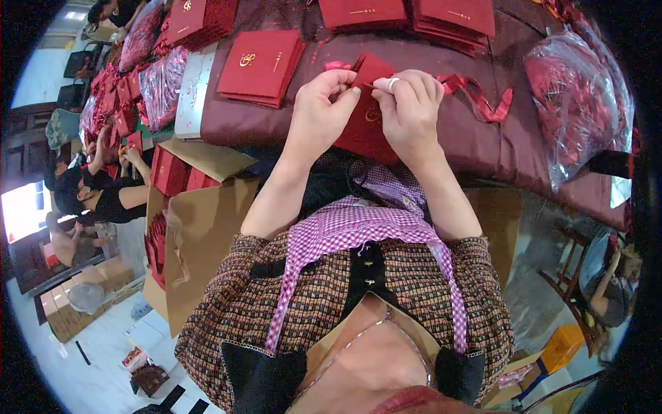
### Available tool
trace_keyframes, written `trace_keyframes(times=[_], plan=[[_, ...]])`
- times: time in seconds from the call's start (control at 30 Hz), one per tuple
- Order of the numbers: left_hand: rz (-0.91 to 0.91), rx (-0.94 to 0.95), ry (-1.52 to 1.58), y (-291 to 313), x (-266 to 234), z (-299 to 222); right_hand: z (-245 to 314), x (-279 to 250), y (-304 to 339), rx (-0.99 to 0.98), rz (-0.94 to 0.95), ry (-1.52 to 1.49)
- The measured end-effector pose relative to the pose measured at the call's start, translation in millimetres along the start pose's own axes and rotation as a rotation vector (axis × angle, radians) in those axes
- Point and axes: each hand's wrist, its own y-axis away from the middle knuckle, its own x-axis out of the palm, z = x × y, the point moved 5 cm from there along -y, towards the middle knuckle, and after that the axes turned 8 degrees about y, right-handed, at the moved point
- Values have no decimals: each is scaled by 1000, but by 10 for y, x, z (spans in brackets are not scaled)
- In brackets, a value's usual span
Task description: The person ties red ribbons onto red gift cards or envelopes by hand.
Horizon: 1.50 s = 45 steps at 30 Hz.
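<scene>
A dark red folder-like card (369,131) with a gold emblem stands tilted between my hands at the near edge of the table. My left hand (323,114) is closed in a pinch at the card's upper left, with a bit of red ribbon (338,66) showing just past its fingers. On the other side, my right hand (412,114), wearing a ring, pinches at the front of the card. Red ribbon (486,103) trails from behind that hand across the tablecloth. What exactly lies between the fingertips is mostly hidden.
Stacks of matching red cards (261,67) lie on the dark red tablecloth (496,141). A clear plastic bag of red material (579,96) sits at the right. Below the table at left stands an open cardboard box (207,228). Other people (89,186) work further left.
</scene>
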Motion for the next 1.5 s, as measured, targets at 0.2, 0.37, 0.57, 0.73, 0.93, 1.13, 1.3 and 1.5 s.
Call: trace_keyframes(times=[0.2, 0.37, 0.57, 0.73, 0.93, 1.13, 1.3, 1.5], plan=[[-17, 67, -50, 44, 47, -156, 14, -18, -10, -19, 16, 53], [-56, 166, -96, 70, 85, -149, 56, -45, -54, -41, 66, 95], [-97, 323, -267, 106, 131, -230, 180, -92, -144, -178, 202, 272], [-111, 457, -347, 140, 160, -323, 173, -94, -207, -206, 242, 234], [-75, 374, -261, 152, 146, -273, 73, -74, -221, -70, 291, 33], [119, 210, -96, 59, 61, -240, -27, -167, -177, -8, 231, -109], [46, 410, -157, 68, 132, -246, -25, -190, -129, 22, 211, -107], [8, 425, -164, 61, 119, -200, -283, -180, -204, 378, 400, -539]])
